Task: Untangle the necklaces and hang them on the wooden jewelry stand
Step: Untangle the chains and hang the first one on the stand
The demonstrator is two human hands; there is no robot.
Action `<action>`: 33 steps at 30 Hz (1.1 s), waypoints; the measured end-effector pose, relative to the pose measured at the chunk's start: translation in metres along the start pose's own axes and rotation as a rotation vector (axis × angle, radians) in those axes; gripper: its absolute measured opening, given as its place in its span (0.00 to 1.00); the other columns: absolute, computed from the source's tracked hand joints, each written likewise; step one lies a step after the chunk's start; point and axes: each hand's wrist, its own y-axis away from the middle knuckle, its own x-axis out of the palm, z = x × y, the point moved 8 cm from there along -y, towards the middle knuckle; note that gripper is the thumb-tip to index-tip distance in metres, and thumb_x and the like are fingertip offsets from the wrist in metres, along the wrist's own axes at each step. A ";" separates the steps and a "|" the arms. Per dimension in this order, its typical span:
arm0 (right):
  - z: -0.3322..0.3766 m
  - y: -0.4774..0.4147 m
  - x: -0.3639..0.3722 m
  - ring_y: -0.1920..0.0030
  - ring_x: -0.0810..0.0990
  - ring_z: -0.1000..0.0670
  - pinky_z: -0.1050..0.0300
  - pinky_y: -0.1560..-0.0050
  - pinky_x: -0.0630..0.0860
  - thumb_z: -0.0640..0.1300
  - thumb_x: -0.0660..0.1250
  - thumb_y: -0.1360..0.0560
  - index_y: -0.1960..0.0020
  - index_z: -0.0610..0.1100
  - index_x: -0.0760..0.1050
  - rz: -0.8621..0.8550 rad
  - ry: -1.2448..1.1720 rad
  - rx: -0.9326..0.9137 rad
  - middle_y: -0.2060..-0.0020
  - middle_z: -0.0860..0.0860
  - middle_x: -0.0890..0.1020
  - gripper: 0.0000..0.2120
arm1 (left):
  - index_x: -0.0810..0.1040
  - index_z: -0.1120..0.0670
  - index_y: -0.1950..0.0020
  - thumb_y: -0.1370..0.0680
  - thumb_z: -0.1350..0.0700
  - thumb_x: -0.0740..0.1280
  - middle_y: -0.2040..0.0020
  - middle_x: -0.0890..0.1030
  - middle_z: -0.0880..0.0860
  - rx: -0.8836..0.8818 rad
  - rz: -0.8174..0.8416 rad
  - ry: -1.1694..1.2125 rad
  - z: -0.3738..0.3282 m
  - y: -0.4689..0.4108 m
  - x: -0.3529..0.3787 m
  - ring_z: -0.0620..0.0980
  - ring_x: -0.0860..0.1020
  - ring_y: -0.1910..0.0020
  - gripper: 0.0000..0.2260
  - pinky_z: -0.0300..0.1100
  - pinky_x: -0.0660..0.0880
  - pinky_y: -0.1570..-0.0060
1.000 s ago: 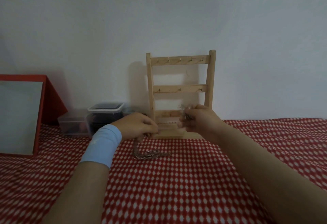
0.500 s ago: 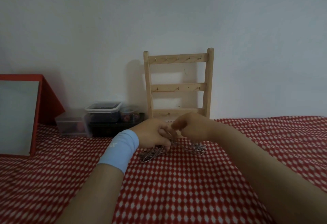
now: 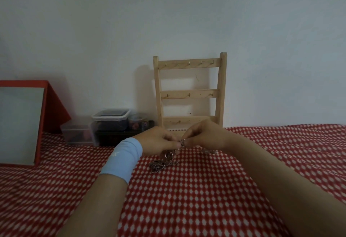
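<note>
A wooden jewelry stand (image 3: 190, 90) with three hook rails stands upright against the wall; its hooks are bare. In front of it, a tangle of silver necklaces (image 3: 160, 165) lies on the red patterned cloth, with a ring-shaped pendant (image 3: 168, 155) hanging just above it. My left hand (image 3: 159, 140), with a light blue wristband, and my right hand (image 3: 204, 135) meet fingertip to fingertip and pinch the chain between them. Another bit of chain (image 3: 209, 151) shows under my right hand.
Clear plastic containers (image 3: 110, 119) and a small box (image 3: 75, 133) sit left of the stand by the wall. A red-framed mirror (image 3: 18, 122) leans at the far left. The red cloth (image 3: 187, 199) covers the whole surface.
Both hands came together from beside the stand base toward me, then lifted part of the chain a little; the pendant now dangles below my fingers.
</note>
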 end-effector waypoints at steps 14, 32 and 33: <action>0.002 0.001 -0.004 0.66 0.82 0.53 0.57 0.59 0.81 0.44 0.73 0.23 0.58 0.42 0.85 -0.117 -0.121 -0.021 0.65 0.52 0.85 0.07 | 0.83 0.61 0.50 0.18 0.52 0.64 0.58 0.86 0.55 -0.010 -0.140 0.270 0.000 -0.001 -0.006 0.54 0.84 0.61 0.14 0.43 0.82 0.55; -0.008 0.000 0.010 0.52 0.81 0.48 0.49 0.45 0.77 0.51 0.70 0.22 0.50 0.40 0.83 0.095 -0.324 0.078 0.55 0.43 0.84 0.13 | 0.74 0.54 0.66 0.19 0.56 0.58 0.66 0.78 0.48 0.025 -0.241 0.010 -0.010 0.002 -0.023 0.47 0.76 0.63 0.15 0.42 0.72 0.57; -0.005 0.002 0.010 0.54 0.80 0.49 0.49 0.44 0.77 0.51 0.72 0.24 0.53 0.42 0.82 0.123 -0.301 0.064 0.58 0.47 0.85 0.11 | 0.72 0.54 0.67 0.19 0.57 0.57 0.66 0.75 0.50 0.032 -0.273 -0.004 -0.010 0.002 -0.026 0.48 0.74 0.64 0.16 0.43 0.69 0.58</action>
